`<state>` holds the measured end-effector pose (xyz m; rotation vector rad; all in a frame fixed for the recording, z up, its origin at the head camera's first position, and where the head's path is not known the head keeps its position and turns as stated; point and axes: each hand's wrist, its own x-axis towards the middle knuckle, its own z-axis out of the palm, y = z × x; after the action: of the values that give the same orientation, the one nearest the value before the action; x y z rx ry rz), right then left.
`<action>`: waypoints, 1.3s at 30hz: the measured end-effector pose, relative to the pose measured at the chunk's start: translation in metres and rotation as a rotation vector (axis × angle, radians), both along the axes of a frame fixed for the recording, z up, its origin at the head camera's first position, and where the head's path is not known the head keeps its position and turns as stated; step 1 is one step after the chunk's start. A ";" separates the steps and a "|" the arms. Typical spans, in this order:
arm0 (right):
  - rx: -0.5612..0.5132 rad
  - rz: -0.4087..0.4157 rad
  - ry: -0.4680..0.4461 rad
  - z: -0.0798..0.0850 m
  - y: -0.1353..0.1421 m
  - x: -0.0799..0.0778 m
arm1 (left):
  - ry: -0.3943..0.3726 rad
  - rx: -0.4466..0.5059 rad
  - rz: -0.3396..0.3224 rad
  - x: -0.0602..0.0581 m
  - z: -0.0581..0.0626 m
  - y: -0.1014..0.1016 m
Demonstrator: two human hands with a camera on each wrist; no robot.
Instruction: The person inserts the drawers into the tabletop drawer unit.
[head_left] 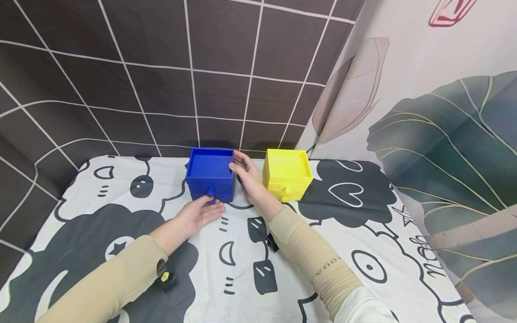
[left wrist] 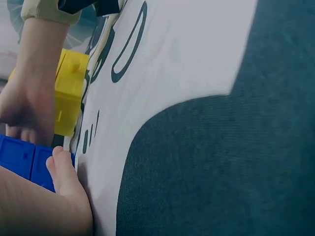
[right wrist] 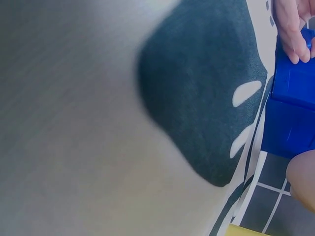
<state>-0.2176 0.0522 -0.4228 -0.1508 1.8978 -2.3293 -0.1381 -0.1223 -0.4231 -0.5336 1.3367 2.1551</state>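
A small blue drawer box (head_left: 211,167) with a shallow tray-like top stands near the back of the cloth. My left hand (head_left: 199,214) is at its front, thumb and fingers around the small blue knob (head_left: 210,193). From the right wrist view, the left fingers (right wrist: 293,42) lie against the blue front. The right hand (head_left: 251,180) holds the box's right side, its thumb at the top rim and its fingers along the outer wall. Just right of that hand sits a matching yellow drawer box (head_left: 287,167) with its own yellow knob (head_left: 286,194).
A black and white cartoon-print cloth (head_left: 226,273) covers the surface. Behind the boxes hangs dark fabric with a white grid (head_left: 157,89). On the right is a pale curtain with leaf prints (head_left: 448,148). Both sleeved forearms reach in from the front.
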 end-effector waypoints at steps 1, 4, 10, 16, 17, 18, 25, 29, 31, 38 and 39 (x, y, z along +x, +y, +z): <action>0.001 -0.001 0.000 0.000 0.000 0.000 | -0.001 -0.001 0.000 -0.001 0.000 0.000; 0.003 -0.003 0.003 0.000 0.000 -0.001 | -0.002 0.005 0.003 -0.001 0.001 -0.001; 0.007 -0.005 0.008 0.001 -0.001 -0.002 | 0.005 0.054 -0.015 -0.001 0.000 -0.005; 0.020 -0.011 0.004 0.001 -0.002 0.000 | 0.005 0.072 -0.045 0.000 -0.004 -0.015; 0.021 -0.012 0.004 0.002 -0.002 0.001 | 0.002 0.071 -0.047 0.001 -0.004 -0.017; 0.022 -0.014 0.004 0.002 -0.002 0.002 | -0.001 0.075 -0.049 0.002 -0.004 -0.019; 0.005 0.007 -0.017 0.009 0.007 0.012 | 0.047 0.064 -0.134 0.011 0.000 -0.036; 0.003 0.061 -0.027 0.010 0.015 0.020 | 0.112 0.026 -0.194 0.017 0.001 -0.049; 0.006 0.096 -0.031 0.012 0.019 0.026 | 0.147 0.007 -0.210 0.020 0.000 -0.056; 0.064 0.214 -0.032 0.018 0.040 0.056 | 0.272 -0.042 -0.186 0.029 0.000 -0.077; 0.088 0.232 -0.020 0.018 0.044 0.060 | 0.289 -0.047 -0.177 0.031 0.001 -0.080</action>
<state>-0.1573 0.0961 -0.4046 -0.3190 1.8588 -2.0870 -0.1075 -0.2026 -0.4222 -0.1160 1.5269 2.1150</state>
